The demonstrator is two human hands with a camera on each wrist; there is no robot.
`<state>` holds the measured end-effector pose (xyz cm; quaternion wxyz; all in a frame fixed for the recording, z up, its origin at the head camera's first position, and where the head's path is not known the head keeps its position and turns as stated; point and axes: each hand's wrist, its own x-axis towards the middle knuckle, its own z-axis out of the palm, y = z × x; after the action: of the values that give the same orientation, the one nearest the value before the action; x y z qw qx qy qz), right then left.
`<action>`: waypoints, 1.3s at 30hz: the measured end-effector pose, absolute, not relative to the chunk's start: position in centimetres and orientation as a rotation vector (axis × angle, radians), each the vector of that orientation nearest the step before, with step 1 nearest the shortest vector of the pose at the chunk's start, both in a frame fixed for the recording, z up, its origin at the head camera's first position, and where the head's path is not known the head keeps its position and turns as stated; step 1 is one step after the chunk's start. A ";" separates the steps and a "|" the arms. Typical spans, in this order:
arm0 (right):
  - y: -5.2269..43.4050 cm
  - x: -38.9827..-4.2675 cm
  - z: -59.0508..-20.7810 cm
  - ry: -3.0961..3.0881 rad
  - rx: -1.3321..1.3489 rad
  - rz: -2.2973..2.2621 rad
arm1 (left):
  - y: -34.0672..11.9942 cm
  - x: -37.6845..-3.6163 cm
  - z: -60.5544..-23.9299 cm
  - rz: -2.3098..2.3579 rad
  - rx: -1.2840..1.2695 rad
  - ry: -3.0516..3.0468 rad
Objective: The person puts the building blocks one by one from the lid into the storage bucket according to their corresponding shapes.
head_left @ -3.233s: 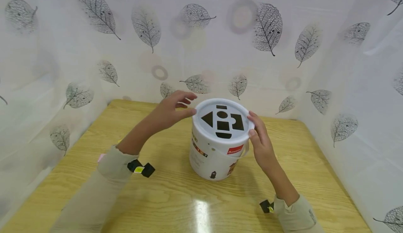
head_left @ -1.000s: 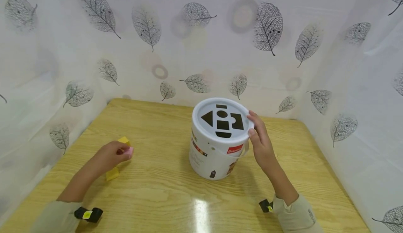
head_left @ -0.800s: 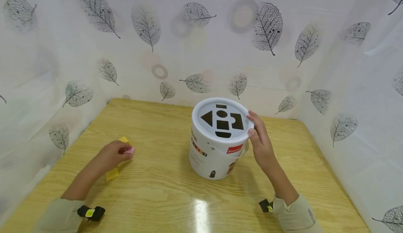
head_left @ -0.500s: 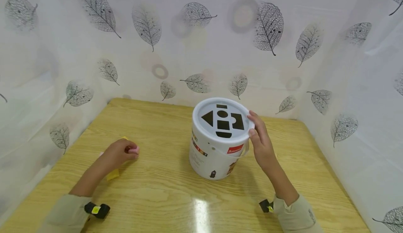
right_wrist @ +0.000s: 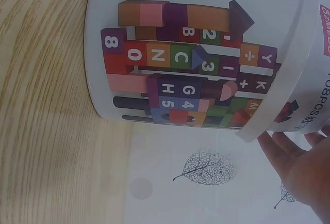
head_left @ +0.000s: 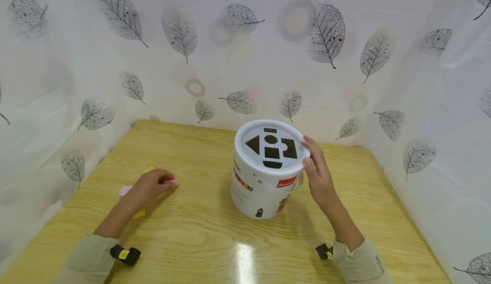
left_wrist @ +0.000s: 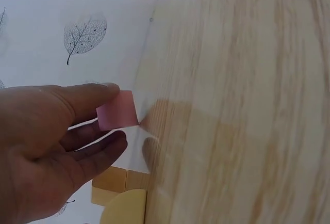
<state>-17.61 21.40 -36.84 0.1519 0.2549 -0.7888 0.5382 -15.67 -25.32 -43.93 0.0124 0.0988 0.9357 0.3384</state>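
Near the table's (head_left: 199,241) left edge, left hand (head_left: 149,186) pinches a pink block (left_wrist: 117,110); right hand (head_left: 318,177), fingers straight, touches white bucket's (head_left: 261,190) lid (head_left: 271,147) rim.

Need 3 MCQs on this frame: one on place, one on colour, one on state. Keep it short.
1. Where is the left hand?
A. on the lid
B. low over the table, left of the bucket
C. inside the bucket

2. What colour is the block it pinches?
A. pink
B. green
C. blue

3. Is the bucket closed?
A. lid off
B. lid on
C. tipped over

Answers:
1 B, the head view shows it by the yellow blocks.
2 A, plain in the left wrist view.
3 B, the lid sits on top, and the right hand touches its rim.
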 end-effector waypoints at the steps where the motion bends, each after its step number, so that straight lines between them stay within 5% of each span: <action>1: 21.4 -17.6 -36.8 -2.259 0.731 1.548 | -25.3 -15.6 -43.9 1.077 0.301 2.905; 39: 21.3 -17.6 -36.7 -2.252 0.725 1.547 | -24.0 -15.9 -44.6 1.278 0.294 2.750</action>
<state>-17.58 21.31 -36.73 0.1566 0.2534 -0.7868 0.5405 -15.87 -23.99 -44.60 0.0474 0.0964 0.9016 0.4189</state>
